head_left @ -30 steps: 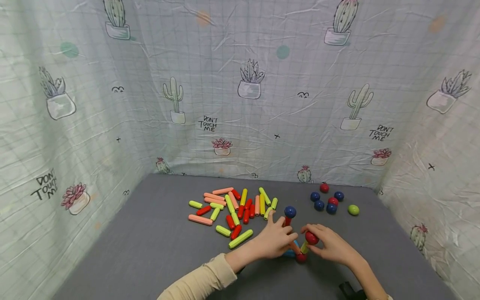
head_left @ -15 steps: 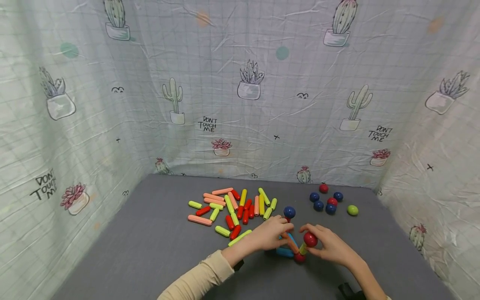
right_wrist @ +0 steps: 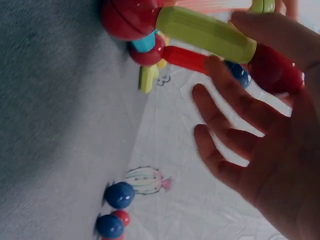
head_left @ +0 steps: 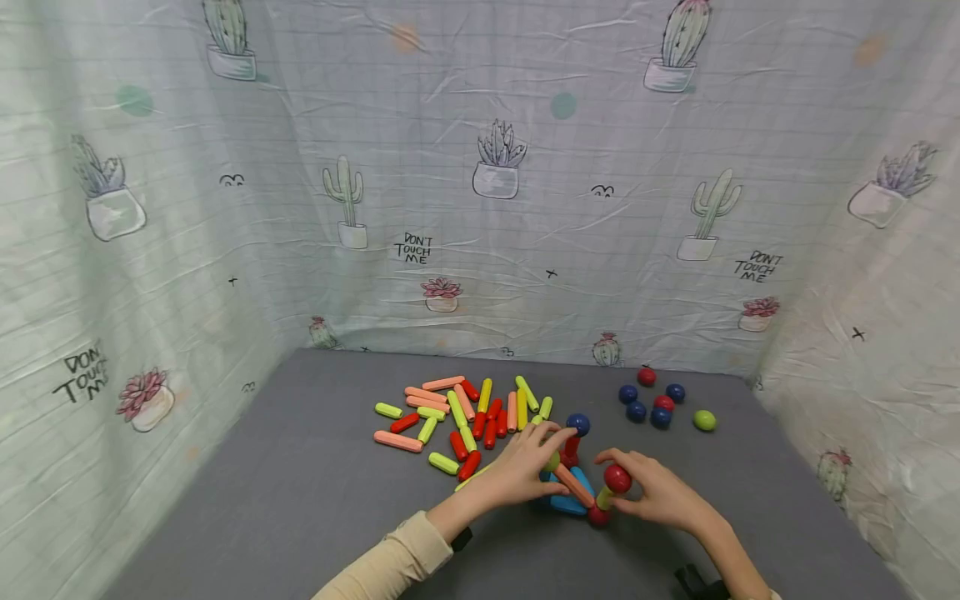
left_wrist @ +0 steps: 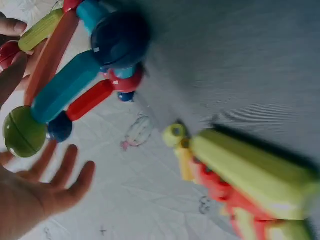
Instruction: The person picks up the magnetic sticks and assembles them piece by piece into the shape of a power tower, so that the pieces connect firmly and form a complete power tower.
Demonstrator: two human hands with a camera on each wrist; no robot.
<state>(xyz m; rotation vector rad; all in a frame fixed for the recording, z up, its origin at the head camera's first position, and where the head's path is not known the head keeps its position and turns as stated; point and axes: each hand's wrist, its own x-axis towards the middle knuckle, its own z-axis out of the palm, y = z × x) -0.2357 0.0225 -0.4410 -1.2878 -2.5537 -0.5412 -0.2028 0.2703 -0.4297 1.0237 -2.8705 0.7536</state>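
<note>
Balls and short rods are joined into a frame on the table. A salmon rod [head_left: 576, 485] runs from a low red ball to a green ball [left_wrist: 24, 131]. My left hand [head_left: 513, 467] is spread around the green ball, fingers extended; contact is unclear. My right hand [head_left: 660, 493] holds a red ball [right_wrist: 276, 70] between thumb and index finger. That ball tops a tilted yellow-green rod [right_wrist: 206, 34], whose lower end meets the low red ball [head_left: 598, 517]. Blue rods [head_left: 567, 505] lie low in the frame. Behind them an upright red rod [head_left: 572, 447] bears a dark blue ball [head_left: 578, 424].
Loose red, salmon, yellow and yellow-green rods [head_left: 459, 443] lie left of the frame. At the back right sit several blue and red balls [head_left: 636, 411] and a green ball [head_left: 704, 420]. Patterned cloth [head_left: 551, 317] walls the grey table [head_left: 300, 500].
My left hand has drawn leftward from the salmon rod and its fingers have spread, baring the green ball and blue rods. My right hand stays nearly still at the red ball.
</note>
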